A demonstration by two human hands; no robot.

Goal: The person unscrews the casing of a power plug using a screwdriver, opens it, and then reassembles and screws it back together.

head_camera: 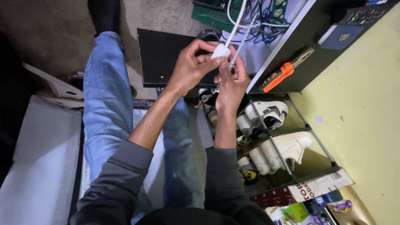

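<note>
Two bare hands meet high in the head view, above a pair of blue-jeaned knees; the left hand has its thumb and fingers curled and pinched around a small rounded white plastic plug, which sits at the fingertips with a thick white cable running up out of it; the right hand is just below and touching the left, its fingers pressed together around a thin white rod-like lead that slants up towards the tangle of wires; whether its lower tip touches the plug I cannot tell.

Behind the hands lies a flat black rectangular board; to the right a black shelf edge carries an orange-handled utility knife; under it a black metal shoe rack holds white trainers on two tiers; a pale yellow-green wall fills the right side; a grey cushion lies at the left, beside the knees.
</note>
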